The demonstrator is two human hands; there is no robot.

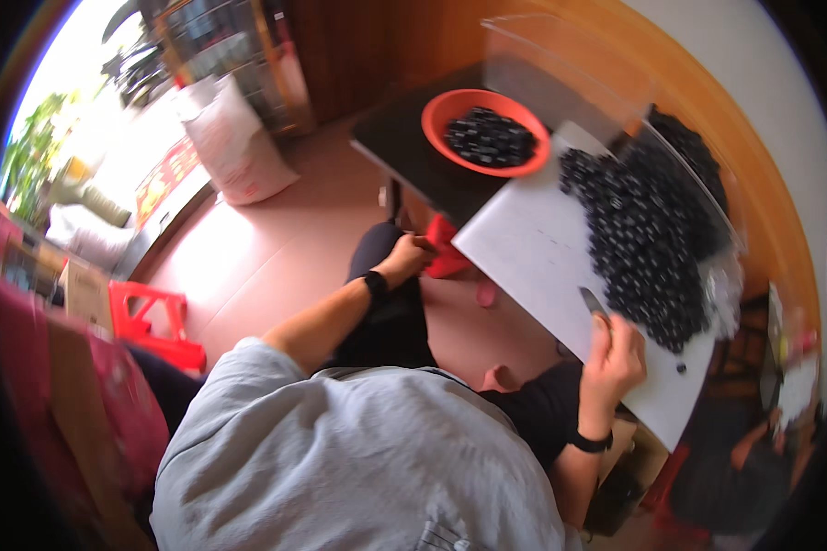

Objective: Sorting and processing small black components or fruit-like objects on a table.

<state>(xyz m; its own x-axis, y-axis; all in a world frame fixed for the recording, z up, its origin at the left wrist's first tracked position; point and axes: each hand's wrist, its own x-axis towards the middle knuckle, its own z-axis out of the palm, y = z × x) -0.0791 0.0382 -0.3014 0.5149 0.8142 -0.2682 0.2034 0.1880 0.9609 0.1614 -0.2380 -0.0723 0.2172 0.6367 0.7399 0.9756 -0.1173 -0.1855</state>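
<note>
My right hand is closed around a small knife, its grey blade pointing up over the white board. Just beyond the blade spreads a large heap of small black pieces with pale marks; one loose black piece lies apart near the board's edge. Over my left knee, my left hand has its fingers curled together; whether something small is between them cannot be made out. Beside those fingers, below the table's edge, is a red object of unclear kind.
An orange-red basin holding more black pieces stands on the dark table. Clear panels rise behind it. A white sack and a red stool stand on the left floor. Another person is at the lower right.
</note>
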